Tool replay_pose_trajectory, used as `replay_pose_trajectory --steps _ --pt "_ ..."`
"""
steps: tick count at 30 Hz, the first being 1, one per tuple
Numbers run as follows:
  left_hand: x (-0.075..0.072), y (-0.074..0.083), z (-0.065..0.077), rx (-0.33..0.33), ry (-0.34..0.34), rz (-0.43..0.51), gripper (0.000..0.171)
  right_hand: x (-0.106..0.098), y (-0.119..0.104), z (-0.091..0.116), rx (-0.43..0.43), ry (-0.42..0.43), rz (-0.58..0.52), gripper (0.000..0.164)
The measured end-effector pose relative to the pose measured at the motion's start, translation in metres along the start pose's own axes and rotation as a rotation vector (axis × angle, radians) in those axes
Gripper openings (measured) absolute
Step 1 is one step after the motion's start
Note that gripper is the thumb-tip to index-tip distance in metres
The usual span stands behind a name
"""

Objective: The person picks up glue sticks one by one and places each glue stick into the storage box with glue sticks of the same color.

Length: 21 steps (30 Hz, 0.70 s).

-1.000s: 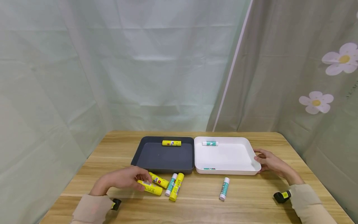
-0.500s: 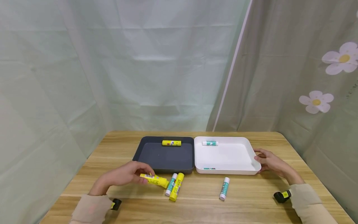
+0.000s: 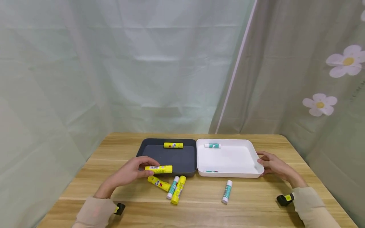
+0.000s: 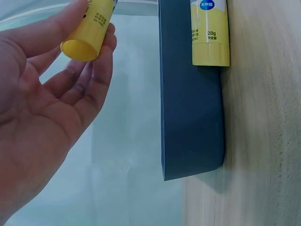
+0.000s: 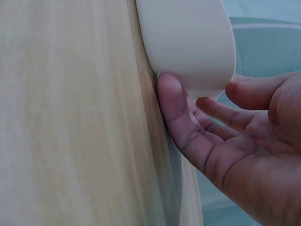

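Note:
My left hand [image 3: 134, 172] pinches a yellow glue stick [image 3: 161, 169] between thumb and fingers, above the near edge of the dark grey tray [image 3: 154, 155]. In the left wrist view the glue stick [image 4: 91, 33] shows its open-looking round end toward the camera. Another yellow glue stick [image 3: 158, 183] lies on the table below that hand. Beside it lie a white-and-teal glue stick [image 3: 173, 187] and a yellow glue stick [image 3: 178, 190], side by side. My right hand [image 3: 275, 166] holds the right end of the white tray [image 3: 258, 172], thumb at the rim and fingers against the wall.
The trays stand side by side on the wooden table [image 3: 199, 212]. A yellow glue stick [image 3: 173, 145] lies in the dark tray. Inside the white one are a teal glue stick [image 3: 212, 145] and another mostly hidden by the near wall. One more teal glue stick [image 3: 227, 192] lies in front.
My left hand has lifted the yellow glue stick off the table, forward and slightly right to the dark tray's near edge. My right hand keeps its place at the white tray.

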<state>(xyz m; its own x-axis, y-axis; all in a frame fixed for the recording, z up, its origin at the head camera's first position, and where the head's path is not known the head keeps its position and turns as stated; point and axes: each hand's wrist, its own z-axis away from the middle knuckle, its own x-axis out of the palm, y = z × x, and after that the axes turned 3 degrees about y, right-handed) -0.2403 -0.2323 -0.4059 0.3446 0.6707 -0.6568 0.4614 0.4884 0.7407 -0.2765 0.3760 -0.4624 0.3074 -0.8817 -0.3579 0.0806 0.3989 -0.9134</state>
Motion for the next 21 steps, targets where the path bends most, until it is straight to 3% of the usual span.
replay_pose_trajectory --steps 10,21 --pt "0.002 -0.003 -0.008 -0.004 0.055 -0.039 0.026 0.002 0.001 0.0 -0.001 -0.002 -0.014 0.066" --pt "0.004 -0.004 -0.027 -0.011 0.087 -0.049 0.026 0.0 -0.001 0.0 0.012 0.011 -0.01 0.066"
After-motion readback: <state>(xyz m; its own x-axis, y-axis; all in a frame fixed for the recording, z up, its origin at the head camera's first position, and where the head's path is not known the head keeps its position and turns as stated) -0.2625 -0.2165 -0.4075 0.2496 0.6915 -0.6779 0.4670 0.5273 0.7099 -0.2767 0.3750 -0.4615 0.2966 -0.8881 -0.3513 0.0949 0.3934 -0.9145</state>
